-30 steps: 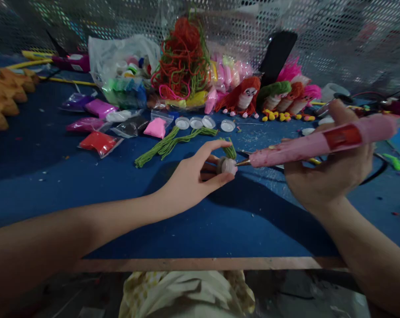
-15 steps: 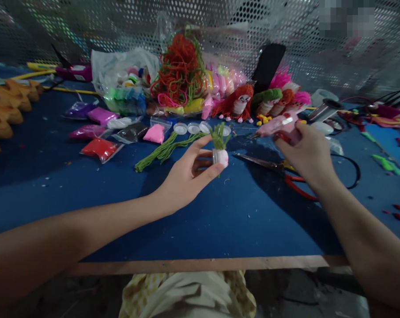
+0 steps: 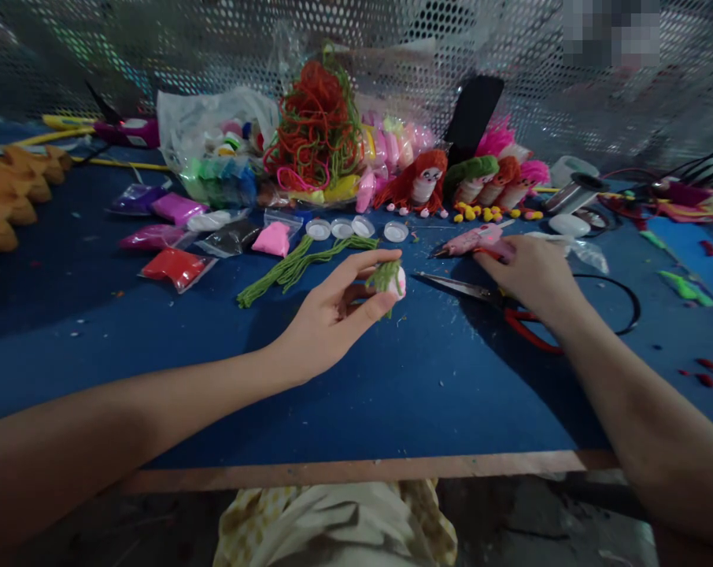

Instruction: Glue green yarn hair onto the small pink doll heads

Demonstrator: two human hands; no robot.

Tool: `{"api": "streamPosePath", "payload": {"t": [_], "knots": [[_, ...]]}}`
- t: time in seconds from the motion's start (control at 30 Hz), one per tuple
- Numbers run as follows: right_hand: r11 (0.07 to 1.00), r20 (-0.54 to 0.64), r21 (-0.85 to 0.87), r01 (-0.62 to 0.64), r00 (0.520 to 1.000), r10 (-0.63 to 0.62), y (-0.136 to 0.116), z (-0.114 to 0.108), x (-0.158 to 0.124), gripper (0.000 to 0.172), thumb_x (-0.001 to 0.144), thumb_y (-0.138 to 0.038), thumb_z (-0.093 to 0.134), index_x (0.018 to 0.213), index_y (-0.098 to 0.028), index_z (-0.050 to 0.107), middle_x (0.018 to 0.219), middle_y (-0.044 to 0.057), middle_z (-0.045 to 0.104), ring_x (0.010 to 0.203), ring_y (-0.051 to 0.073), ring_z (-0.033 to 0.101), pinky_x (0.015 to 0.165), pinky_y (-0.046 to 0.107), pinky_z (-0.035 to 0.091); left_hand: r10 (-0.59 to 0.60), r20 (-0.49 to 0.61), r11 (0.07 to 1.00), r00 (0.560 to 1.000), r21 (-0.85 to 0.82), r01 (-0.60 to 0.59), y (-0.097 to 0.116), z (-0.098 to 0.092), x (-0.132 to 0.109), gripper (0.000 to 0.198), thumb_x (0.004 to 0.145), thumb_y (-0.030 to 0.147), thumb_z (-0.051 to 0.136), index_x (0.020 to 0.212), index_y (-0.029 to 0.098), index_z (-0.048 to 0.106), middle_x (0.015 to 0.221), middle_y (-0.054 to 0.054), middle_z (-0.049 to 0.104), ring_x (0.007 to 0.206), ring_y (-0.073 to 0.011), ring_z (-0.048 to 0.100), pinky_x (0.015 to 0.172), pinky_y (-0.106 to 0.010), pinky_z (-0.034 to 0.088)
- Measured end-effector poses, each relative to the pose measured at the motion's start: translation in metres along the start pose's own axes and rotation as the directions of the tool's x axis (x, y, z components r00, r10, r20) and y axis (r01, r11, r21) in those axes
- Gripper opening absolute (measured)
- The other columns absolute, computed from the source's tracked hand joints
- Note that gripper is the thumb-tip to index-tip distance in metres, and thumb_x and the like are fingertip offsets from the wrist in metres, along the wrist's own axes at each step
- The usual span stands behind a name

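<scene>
My left hand (image 3: 338, 311) is closed around a small white doll head (image 3: 397, 283) with green yarn hair, above the table's middle. Its thumb and fingers hide part of the doll. On the right, my right hand (image 3: 539, 272) grips a pink glue gun (image 3: 471, 239) low over the table, nozzle pointing left. Just in front of that hand lie scissors (image 3: 463, 287) with red handles, partly under the wrist. Strands of green yarn (image 3: 277, 276) stretch over the table behind my left hand. White round lids (image 3: 396, 231) sit in a row further back.
Finished yarn-haired dolls (image 3: 426, 181) stand at the back beside a heap of red and green yarn (image 3: 321, 126). Bagged clay packs (image 3: 175, 268) lie at left, near an orange egg tray (image 3: 14, 189). A metal spool (image 3: 574, 193) stands at right.
My right hand has lowered the glue gun toward the table. In my left hand the doll has tilted, so its green hair now hangs toward the fingers.
</scene>
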State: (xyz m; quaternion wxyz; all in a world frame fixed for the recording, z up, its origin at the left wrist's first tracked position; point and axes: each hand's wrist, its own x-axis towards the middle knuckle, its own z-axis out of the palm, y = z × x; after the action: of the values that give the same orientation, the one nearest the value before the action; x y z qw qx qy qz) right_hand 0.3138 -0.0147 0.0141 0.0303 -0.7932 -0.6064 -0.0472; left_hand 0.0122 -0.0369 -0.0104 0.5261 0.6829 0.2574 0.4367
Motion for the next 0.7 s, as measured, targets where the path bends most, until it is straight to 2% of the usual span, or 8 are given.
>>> {"api": "streamPosePath", "payload": {"t": [0.07,0.13,0.27,0.37,0.43,0.53,0.6,0.7], "knots": [[1.0,-0.069,0.005,0.026,0.997,-0.025,0.002,0.004,0.0,0.029,0.09,-0.035,0.058,0.096,-0.01,0.071,0.096,0.023,0.073,0.09,0.03,0.064,0.077,0.037,0.04,0.016,0.012,1.0,1.0,-0.017,-0.015,0.0,0.0,0.0,0.04,0.096,0.028,0.063,0.136,0.032,0.058,0.128,-0.006,0.063,0.106,-0.0146,0.064,0.088,-0.025,0.056],[0.997,-0.238,0.027,0.068,0.969,-0.059,0.002,0.009,-0.002,0.034,0.088,-0.033,0.058,0.106,-0.007,0.072,0.108,0.025,0.072,0.107,0.034,0.063,0.092,0.042,0.042,0.033,0.027,0.999,0.999,-0.041,-0.032,-0.001,0.0,0.0,0.04,0.096,0.026,0.064,0.135,0.032,0.058,0.125,-0.005,0.064,0.107,-0.0147,0.065,0.09,-0.025,0.056],[0.938,-0.609,0.128,0.322,0.772,-0.183,-0.011,0.01,-0.012,0.037,0.09,-0.032,0.056,0.115,-0.01,0.071,0.114,0.02,0.072,0.112,0.031,0.063,0.103,0.048,0.042,0.053,0.038,0.996,0.998,-0.068,-0.05,-0.001,0.0,0.001,0.035,0.095,0.027,0.065,0.13,0.029,0.06,0.125,-0.006,0.065,0.109,-0.0164,0.066,0.09,-0.026,0.056],[0.831,-0.733,0.149,0.536,0.624,-0.27,-0.026,0.003,-0.027,0.029,0.092,-0.031,0.056,0.108,-0.014,0.073,0.104,0.015,0.074,0.102,0.027,0.065,0.098,0.046,0.047,0.029,0.065,0.988,0.997,-0.153,-0.019,0.002,-0.001,0.0,0.035,0.095,0.028,0.065,0.13,0.031,0.058,0.123,-0.005,0.067,0.108,-0.0178,0.07,0.092,-0.029,0.056],[0.739,-0.75,0.172,0.651,0.574,-0.331,-0.034,-0.004,-0.039,0.025,0.092,-0.029,0.058,0.109,-0.017,0.072,0.101,0.012,0.074,0.101,0.026,0.065,0.096,0.045,0.048,-0.039,0.114,0.958,0.993,-0.279,0.069,0.006,-0.001,0.001,0.045,0.095,0.03,0.066,0.137,0.035,0.051,0.12,-0.004,0.07,0.105,-0.0184,0.073,0.095,-0.033,0.056],[0.567,-0.679,0.269,0.778,0.571,-0.462,-0.042,-0.012,-0.056,0.037,0.092,-0.038,0.06,0.125,-0.023,0.065,0.114,0.011,0.07,0.112,0.029,0.062,0.102,0.05,0.045,-0.222,0.241,0.832,0.945,-0.458,0.312,0.012,-0.002,0.003,0.06,0.093,0.035,0.07,0.145,0.039,0.041,0.12,-0.003,0.074,0.103,-0.0196,0.075,0.097,-0.035,0.056],[0.439,-0.631,0.348,0.828,0.554,-0.544,-0.047,-0.014,-0.065,0.053,0.089,-0.051,0.063,0.136,-0.026,0.059,0.123,0.011,0.067,0.117,0.031,0.059,0.106,0.052,0.043,-0.319,0.343,0.73,0.883,-0.505,0.46,0.015,-0.003,0.005,0.057,0.09,0.039,0.073,0.141,0.033,0.05,0.12,-0.007,0.075,0.106,-0.0221,0.075,0.099,-0.036,0.055],[0.334,-0.598,0.429,0.839,0.541,-0.591,-0.055,-0.011,-0.074,0.074,0.08,-0.06,0.074,0.144,-0.029,0.053,0.127,0.01,0.066,0.121,0.032,0.055,0.108,0.051,0.043,-0.344,0.455,0.632,0.821,-0.534,0.561,0.017,-0.004,0.008,0.042,0.085,0.042,0.077,0.122,0.023,0.069,0.118,-0.012,0.076,0.111,-0.026,0.073,0.102,-0.039,0.054]]}}
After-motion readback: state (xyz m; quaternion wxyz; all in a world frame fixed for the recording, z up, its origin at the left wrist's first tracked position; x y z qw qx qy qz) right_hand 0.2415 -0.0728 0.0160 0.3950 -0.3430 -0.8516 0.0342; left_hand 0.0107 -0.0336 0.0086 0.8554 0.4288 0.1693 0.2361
